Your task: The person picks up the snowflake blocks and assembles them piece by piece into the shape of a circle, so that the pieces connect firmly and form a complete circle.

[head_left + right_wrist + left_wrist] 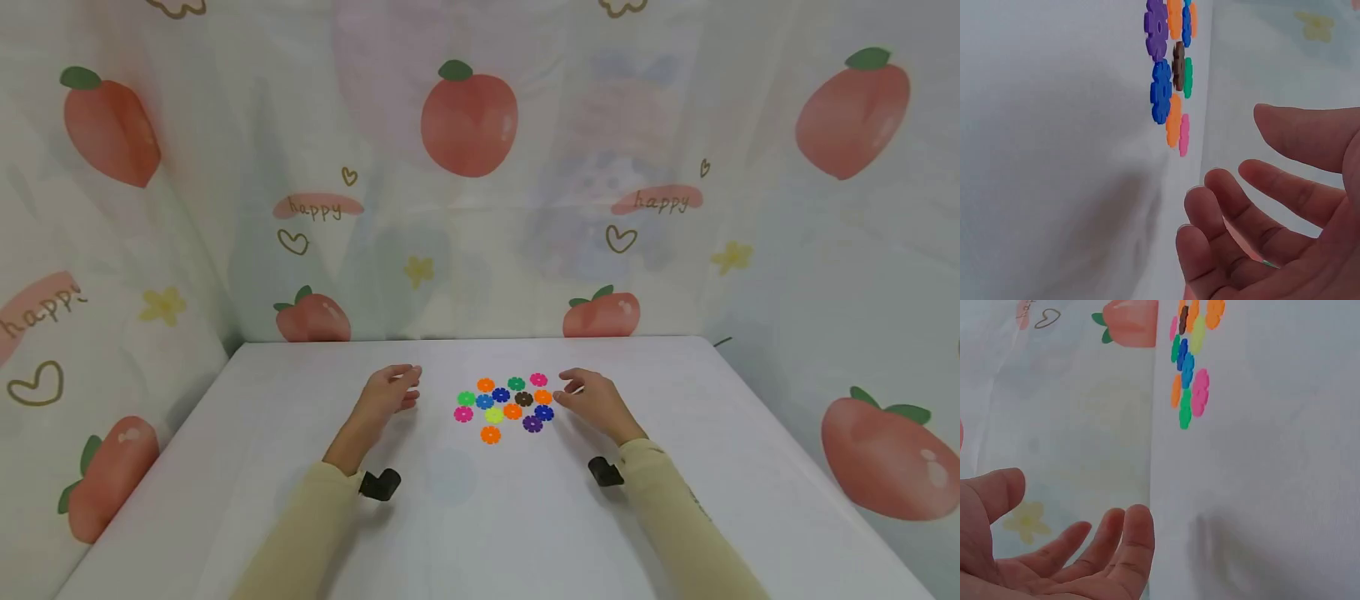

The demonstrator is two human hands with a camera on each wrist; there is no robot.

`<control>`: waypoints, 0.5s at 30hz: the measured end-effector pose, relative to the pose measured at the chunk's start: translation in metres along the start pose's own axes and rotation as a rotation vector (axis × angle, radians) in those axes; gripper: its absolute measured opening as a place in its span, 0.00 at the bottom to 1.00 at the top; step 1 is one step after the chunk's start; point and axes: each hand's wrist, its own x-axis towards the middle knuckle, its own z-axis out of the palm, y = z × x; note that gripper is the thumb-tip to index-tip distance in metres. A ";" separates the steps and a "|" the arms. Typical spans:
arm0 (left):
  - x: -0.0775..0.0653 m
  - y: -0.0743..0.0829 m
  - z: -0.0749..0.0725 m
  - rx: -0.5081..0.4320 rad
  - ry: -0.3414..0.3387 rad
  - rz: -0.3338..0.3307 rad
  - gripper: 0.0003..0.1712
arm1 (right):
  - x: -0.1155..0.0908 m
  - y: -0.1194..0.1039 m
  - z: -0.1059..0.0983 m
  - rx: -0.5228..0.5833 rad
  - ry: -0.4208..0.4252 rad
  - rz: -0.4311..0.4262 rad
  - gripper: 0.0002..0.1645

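Several flat, flower-shaped plastic discs in mixed colours lie loosely grouped on the white table, between the two hands. An orange disc is nearest the person; a pink disc lies at the far right and another pink disc at the left side. The left hand hovers left of the group with relaxed, slightly bent fingers, holding nothing. On the other side, the right hand hangs close to an orange disc and a blue disc. Its fingers are loosely bent, thumb apart, with nothing between them.
The white table reaches back to a curtain printed with peaches, hearts and flowers, which also encloses both sides. A small black camera mount sits at the left wrist, and another black mount at the right.
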 end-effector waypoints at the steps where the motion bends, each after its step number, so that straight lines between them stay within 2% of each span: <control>1: 0.001 -0.002 0.005 0.007 -0.001 -0.016 0.32 | 0.000 0.000 0.002 0.013 -0.009 0.013 0.26; 7: 0.008 -0.013 0.034 0.115 -0.024 -0.090 0.24 | 0.004 0.001 0.017 0.039 -0.057 0.068 0.19; 9: 0.011 -0.015 0.043 0.177 -0.028 -0.108 0.22 | 0.005 0.001 0.021 0.043 -0.072 0.071 0.17; 15: 0.017 -0.013 0.062 0.339 -0.023 -0.135 0.21 | 0.008 0.000 0.024 0.021 -0.105 0.104 0.11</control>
